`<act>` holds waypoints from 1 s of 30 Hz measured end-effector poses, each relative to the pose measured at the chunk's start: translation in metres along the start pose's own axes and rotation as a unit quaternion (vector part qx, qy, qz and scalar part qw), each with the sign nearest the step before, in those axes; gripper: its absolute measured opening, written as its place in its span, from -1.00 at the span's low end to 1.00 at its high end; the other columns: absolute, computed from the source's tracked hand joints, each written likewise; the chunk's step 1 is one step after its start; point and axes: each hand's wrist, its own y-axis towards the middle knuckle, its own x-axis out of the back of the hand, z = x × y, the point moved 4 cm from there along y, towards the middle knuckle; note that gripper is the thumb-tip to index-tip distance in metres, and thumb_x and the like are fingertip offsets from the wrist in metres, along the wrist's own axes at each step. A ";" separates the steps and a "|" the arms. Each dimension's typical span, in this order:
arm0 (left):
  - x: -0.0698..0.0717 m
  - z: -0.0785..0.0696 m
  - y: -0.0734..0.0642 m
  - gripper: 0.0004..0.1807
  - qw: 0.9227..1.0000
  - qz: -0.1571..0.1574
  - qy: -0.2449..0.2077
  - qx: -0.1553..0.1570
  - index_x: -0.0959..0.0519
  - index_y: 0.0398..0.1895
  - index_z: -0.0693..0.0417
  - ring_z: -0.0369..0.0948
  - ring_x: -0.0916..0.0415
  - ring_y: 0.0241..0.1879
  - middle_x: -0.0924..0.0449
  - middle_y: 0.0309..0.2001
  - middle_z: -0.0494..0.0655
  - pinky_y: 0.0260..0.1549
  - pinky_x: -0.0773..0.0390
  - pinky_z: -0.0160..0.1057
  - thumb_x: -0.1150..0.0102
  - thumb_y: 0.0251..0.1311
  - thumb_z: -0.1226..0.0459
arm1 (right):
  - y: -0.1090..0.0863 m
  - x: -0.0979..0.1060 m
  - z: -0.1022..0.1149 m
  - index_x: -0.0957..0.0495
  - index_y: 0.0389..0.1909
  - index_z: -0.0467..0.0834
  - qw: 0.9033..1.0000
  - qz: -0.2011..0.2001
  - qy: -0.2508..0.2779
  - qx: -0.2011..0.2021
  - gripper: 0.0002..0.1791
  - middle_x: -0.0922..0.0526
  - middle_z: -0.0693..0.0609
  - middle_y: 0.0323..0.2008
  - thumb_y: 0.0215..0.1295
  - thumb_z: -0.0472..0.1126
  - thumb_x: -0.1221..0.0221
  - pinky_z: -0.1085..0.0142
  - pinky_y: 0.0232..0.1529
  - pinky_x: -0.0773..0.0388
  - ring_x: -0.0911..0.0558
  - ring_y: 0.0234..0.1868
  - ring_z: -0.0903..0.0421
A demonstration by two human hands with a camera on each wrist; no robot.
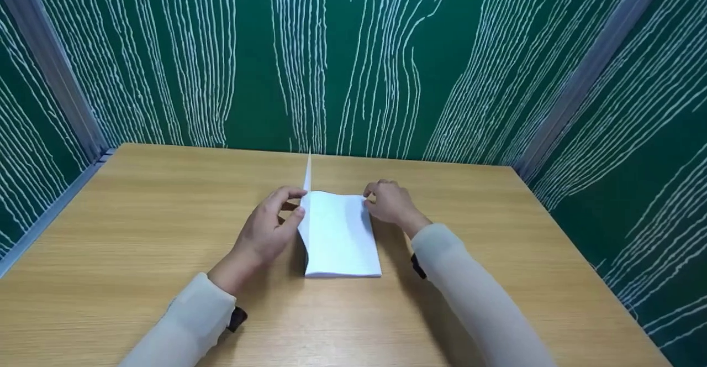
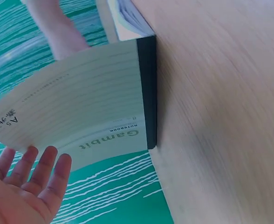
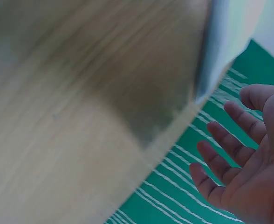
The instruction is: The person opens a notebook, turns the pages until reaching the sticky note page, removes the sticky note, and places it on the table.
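A notebook (image 1: 342,234) lies on the table with a white page facing up. Its front cover (image 2: 99,107), lettered "Gambit NOTEBOOK" and joined to a black spine (image 2: 147,93), stands raised on the left side. My left hand (image 1: 269,223) is beside this cover, fingertips at its outer face and edge. In the left wrist view the left hand's fingers are extended and the thumb is out of sight. My right hand (image 1: 389,201) is at the notebook's upper right corner. Its fingers (image 3: 235,149) are spread and slightly bent in the right wrist view, near the page edge.
The wooden table (image 1: 165,218) reaches back to a green wall (image 1: 254,79) with white wavy lines. Metal posts (image 1: 591,74) stand at the corners. Each wrist carries a dark strap (image 1: 237,319) at the sleeve's end.
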 end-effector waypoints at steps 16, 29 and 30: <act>0.006 0.007 -0.003 -0.64 0.994 -0.054 -0.052 0.084 -0.46 0.18 0.04 -0.15 -0.48 -0.07 -0.45 0.15 -0.15 -0.07 -0.53 -0.15 0.08 0.35 0.30 | 0.021 -0.019 0.001 -0.64 0.01 -0.03 0.997 0.011 -0.076 0.008 -0.64 -0.55 -0.09 -0.04 0.27 0.04 -0.21 -0.12 0.13 -0.34 -0.39 -0.01 -0.10; 0.017 0.010 -0.008 -0.61 0.993 -0.077 0.009 0.085 -0.48 0.17 0.02 -0.14 -0.50 -0.18 -0.57 -0.06 -0.08 -0.15 -0.51 -0.12 0.12 0.31 0.30 | 0.019 -0.019 0.005 -0.72 -0.09 -0.05 0.995 -0.017 -0.098 0.030 -0.71 -0.61 -0.08 -0.09 0.26 -0.03 -0.24 -0.08 0.02 -0.43 -0.46 -0.02 -0.11; 0.018 0.010 -0.009 -0.62 0.993 -0.078 0.014 0.085 -0.48 0.17 0.02 -0.14 -0.50 -0.18 -0.56 -0.07 -0.08 -0.16 -0.51 -0.12 0.11 0.31 0.30 | 0.019 -0.019 0.006 -0.72 -0.09 -0.05 0.995 -0.017 -0.096 0.031 -0.72 -0.61 -0.08 -0.09 0.26 -0.03 -0.24 -0.08 0.02 -0.43 -0.46 -0.03 -0.10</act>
